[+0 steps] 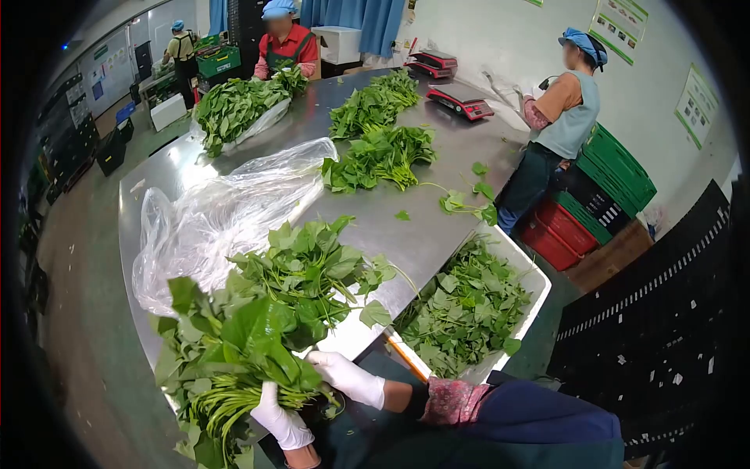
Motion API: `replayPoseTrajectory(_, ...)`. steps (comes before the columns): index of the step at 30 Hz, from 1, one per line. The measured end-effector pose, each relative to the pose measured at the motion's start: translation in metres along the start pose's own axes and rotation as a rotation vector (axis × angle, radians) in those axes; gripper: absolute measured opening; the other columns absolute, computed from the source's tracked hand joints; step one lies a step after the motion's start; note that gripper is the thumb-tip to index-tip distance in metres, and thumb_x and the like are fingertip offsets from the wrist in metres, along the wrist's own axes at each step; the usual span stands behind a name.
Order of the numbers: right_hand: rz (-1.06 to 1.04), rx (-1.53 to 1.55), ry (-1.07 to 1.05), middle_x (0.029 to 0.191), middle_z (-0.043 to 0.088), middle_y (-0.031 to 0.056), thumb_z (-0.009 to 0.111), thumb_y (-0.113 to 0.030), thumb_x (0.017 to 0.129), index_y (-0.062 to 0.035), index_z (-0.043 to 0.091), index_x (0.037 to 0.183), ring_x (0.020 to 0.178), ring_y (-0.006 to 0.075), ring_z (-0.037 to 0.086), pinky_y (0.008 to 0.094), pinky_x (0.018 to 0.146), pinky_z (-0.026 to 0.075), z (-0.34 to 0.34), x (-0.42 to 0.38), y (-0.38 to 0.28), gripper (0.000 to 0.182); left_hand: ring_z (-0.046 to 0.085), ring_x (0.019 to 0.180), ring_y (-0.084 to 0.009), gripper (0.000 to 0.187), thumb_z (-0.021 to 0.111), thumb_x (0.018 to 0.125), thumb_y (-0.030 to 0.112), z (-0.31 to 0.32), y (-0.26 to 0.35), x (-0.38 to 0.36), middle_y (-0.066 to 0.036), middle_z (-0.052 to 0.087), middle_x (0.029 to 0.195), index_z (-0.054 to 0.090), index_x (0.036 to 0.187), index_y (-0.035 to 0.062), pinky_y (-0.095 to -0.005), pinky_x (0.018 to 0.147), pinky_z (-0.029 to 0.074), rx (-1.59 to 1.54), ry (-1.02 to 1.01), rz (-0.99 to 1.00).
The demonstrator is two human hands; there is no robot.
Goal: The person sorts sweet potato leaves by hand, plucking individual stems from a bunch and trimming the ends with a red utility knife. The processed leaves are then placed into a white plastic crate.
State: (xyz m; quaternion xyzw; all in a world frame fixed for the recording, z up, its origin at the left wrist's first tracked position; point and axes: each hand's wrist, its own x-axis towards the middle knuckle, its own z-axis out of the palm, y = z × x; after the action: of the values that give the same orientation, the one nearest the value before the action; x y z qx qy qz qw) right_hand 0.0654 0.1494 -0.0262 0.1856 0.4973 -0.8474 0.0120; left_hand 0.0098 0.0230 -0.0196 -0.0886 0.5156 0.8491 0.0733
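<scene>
A large bunch of leafy green stems [226, 399] is at the table's near edge, its cut stems toward the bottom. My left hand [280, 418], in a white glove, is closed round the stems at their right side. To its right, my right hand [348, 377], also gloved in white, reaches against the edge of the bunch; its fingertips are partly hidden by leaves, so its grip cannot be made out. More loose greens [312, 266] lie just behind the bunch, beside a crumpled clear plastic bag [226, 211].
Across the metal table [359, 223] lie bunched greens [383, 156] and red scales [461, 103]. A white bin of greens [539, 285] stands at the right edge. One person [566, 109] stands right; another [285, 47] handles greens at the far side. Green and red crates [555, 234] are stacked right.
</scene>
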Motion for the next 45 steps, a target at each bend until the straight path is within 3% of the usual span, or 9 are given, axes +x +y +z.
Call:
replayPoseTrajectory(5, -0.528, -0.106, 0.341, 0.073, 0.051, -0.0025, 0.055, -0.016, 0.092, -0.0079, 0.058, 0.088, 0.056, 0.0057, 0.047, 0.0227, 0.048, 0.037, -0.038, -0.004, -0.014, 0.010, 0.063, 0.072, -0.0167, 0.019, 0.061, 0.089, 0.014, -0.004, 0.039, 0.017, -0.008, 0.066, 0.088, 0.065, 0.099, -0.0020, -0.0288, 0.064, 0.052, -0.083, 0.070, 0.067)
replayPoseTrajectory(6, -0.317, 0.355, 0.504, 0.075, 0.054, -0.0012, 0.052, -0.015, 0.088, -0.0083, 0.060, 0.087, 0.059, 0.0072, 0.048, 0.0223, 0.048, 0.038, -0.056, 0.007, -0.036, 0.011, 0.062, 0.069, -0.0161, 0.017, 0.061, 0.089, 0.015, -0.011, 0.039, 0.027, -0.006, 0.065, 0.083, 0.065, 0.096, -0.0007, -0.0291, 0.060, 0.051, -0.105, 0.137, 0.162)
replayPoseTrajectory(9, -0.317, 0.275, 0.470, 0.081, 0.058, 0.0006, 0.053, -0.049, 0.096, -0.0085, 0.058, 0.108, 0.066, 0.0078, 0.056, 0.0204, 0.052, 0.042, -0.085, -0.007, -0.059, 0.042, 0.059, 0.064, -0.0147, 0.013, 0.064, 0.088, 0.013, -0.004, 0.050, 0.016, -0.004, 0.062, 0.079, 0.065, 0.093, 0.0006, -0.0300, 0.057, 0.050, -0.065, 0.228, 0.140)
replayPoseTrajectory(12, -0.303, -0.211, 0.317, 0.099, 0.059, 0.0027, 0.063, -0.018, 0.093, -0.0031, 0.055, 0.122, 0.073, 0.0068, 0.057, 0.0208, 0.064, 0.049, -0.032, -0.019, -0.058, 0.034, 0.062, 0.078, -0.0135, 0.016, 0.069, 0.083, 0.002, 0.009, 0.042, 0.012, -0.005, 0.066, 0.093, 0.066, 0.098, -0.0028, -0.0272, 0.073, 0.050, -0.036, 0.238, 0.118)
replayPoseTrajectory(16, -0.248, -0.719, -0.017, 0.089, 0.061, -0.0002, 0.077, -0.018, 0.081, -0.0030, 0.060, 0.114, 0.068, 0.0036, 0.049, 0.0210, 0.064, 0.045, 0.014, -0.021, -0.017, 0.040, 0.064, 0.078, -0.0140, 0.022, 0.069, 0.082, -0.004, -0.001, 0.011, 0.018, -0.005, 0.068, 0.093, 0.065, 0.103, -0.0029, -0.0284, 0.074, 0.053, -0.090, 0.125, 0.045)
replayPoseTrajectory(22, -0.026, -0.557, -0.072, 0.074, 0.063, -0.0005, 0.067, -0.016, 0.089, -0.0020, 0.066, 0.103, 0.057, 0.0050, 0.052, 0.0209, 0.054, 0.042, 0.007, -0.009, -0.022, 0.020, 0.064, 0.075, -0.0134, 0.019, 0.070, 0.082, -0.004, -0.004, 0.016, 0.014, -0.005, 0.067, 0.089, 0.065, 0.100, -0.0023, -0.0274, 0.071, 0.053, -0.087, 0.080, 0.028)
replayPoseTrajectory(28, -0.236, -0.282, 0.113, 0.076, 0.064, 0.0021, 0.058, -0.011, 0.094, 0.0008, 0.064, 0.095, 0.056, 0.0037, 0.052, 0.0179, 0.053, 0.042, 0.008, -0.009, -0.061, 0.013, 0.062, 0.069, -0.0140, 0.014, 0.066, 0.084, 0.001, -0.018, 0.021, 0.020, -0.005, 0.066, 0.084, 0.065, 0.097, -0.0017, -0.0258, 0.061, 0.051, -0.128, -0.024, -0.177)
replayPoseTrajectory(41, -0.656, -1.127, -0.028, 0.075, 0.061, 0.0054, 0.056, -0.021, 0.097, -0.0011, 0.064, 0.091, 0.069, 0.0153, 0.055, 0.0311, 0.065, 0.045, 0.025, 0.018, -0.014, 0.022, 0.066, 0.090, -0.0162, 0.025, 0.063, 0.085, -0.004, -0.013, 0.011, 0.006, -0.007, 0.068, 0.102, 0.063, 0.110, 0.0000, -0.0284, 0.081, 0.053, -0.322, -0.157, -0.277)
replayPoseTrajectory(45, -0.074, -0.352, -0.185, 0.121, 0.057, 0.0074, 0.060, -0.031, 0.095, 0.0046, 0.050, 0.129, 0.113, 0.0157, 0.052, 0.0302, 0.096, 0.043, 0.019, 0.014, -0.011, 0.051, 0.065, 0.092, -0.0170, 0.025, 0.063, 0.086, -0.003, -0.005, 0.006, 0.004, -0.007, 0.068, 0.102, 0.063, 0.111, 0.0000, -0.0292, 0.084, 0.052, -0.267, -0.119, -0.212)
